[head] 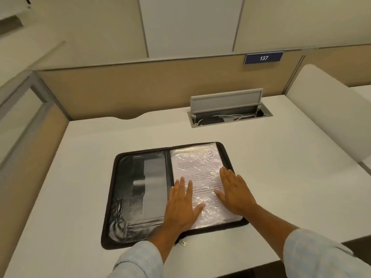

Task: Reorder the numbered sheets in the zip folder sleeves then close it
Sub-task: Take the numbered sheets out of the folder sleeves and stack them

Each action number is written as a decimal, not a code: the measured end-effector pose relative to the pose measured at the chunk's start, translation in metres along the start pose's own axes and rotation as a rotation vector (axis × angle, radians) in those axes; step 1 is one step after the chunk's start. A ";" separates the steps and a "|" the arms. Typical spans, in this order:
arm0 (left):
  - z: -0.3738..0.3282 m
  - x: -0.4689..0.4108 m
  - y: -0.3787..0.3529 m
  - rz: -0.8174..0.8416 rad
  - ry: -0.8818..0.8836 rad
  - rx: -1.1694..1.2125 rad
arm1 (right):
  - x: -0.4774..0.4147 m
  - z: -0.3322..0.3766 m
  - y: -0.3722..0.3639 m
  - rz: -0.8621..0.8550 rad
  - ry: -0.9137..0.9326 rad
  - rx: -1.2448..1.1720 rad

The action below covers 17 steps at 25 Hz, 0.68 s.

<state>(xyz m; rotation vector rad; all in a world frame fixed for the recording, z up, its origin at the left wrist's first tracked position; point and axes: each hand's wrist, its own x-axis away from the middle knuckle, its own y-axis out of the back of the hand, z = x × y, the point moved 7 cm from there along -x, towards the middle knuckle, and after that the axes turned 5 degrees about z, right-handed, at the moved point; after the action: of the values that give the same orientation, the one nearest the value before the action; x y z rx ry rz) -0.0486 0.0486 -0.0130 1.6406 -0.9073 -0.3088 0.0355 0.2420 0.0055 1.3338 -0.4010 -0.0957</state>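
- Black zip folder (124, 197) lies open flat on a white bench (281, 177), seen from the head camera looking down. Its near edge sits close to the bench's front edge, slightly skewed.
- Its left half shows dark inner pockets. Its right half holds clear plastic sleeves (212, 213), the top one crinkled and shiny.
- One numbered sheet (198, 163) shows through the top sleeve: printed text with a handwritten 3 in its far right corner. Any sheets beneath are hidden.
- Two hands rest on that sleeve. The left hand (181, 207) lies palm down over the sleeve's left edge by the spine, its grip open, fingers straight, holding nothing.
- The right hand (234, 193) lies palm down near the sleeve's right edge, its grip likewise open and flat, holding nothing. The hands are apart, with printed text showing between them.
- One metal zip pull (182, 243) lies on the bench at the folder's near edge, beside the left wrist.
- Bare bench runs wide to the left, to the right and behind the folder.
- One cable box (228, 119) is sunk into the bench well behind the folder, its grey lid (226, 101) tilted up.
- One tan partition (140, 91) closes the far edge, carrying one blue plate (263, 58) that reads 137.
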 end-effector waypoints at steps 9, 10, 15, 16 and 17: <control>-0.008 -0.007 -0.027 0.036 0.058 0.005 | -0.023 -0.018 -0.005 0.116 0.001 -0.044; -0.011 -0.007 -0.028 0.053 0.068 0.003 | -0.033 -0.021 -0.002 0.125 0.019 -0.055; -0.026 -0.014 -0.025 0.114 0.129 0.020 | -0.088 -0.037 0.017 0.102 0.090 -0.082; -0.028 -0.015 -0.023 0.120 0.159 0.026 | -0.097 -0.040 0.018 0.100 0.105 -0.085; -0.030 -0.018 -0.019 0.106 0.187 0.039 | -0.103 -0.043 0.018 0.077 0.124 -0.088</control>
<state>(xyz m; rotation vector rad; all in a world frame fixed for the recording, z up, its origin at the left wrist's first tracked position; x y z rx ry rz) -0.0339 0.0828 -0.0269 1.6206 -0.8579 -0.0637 -0.0482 0.3169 -0.0084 1.2289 -0.3388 0.0337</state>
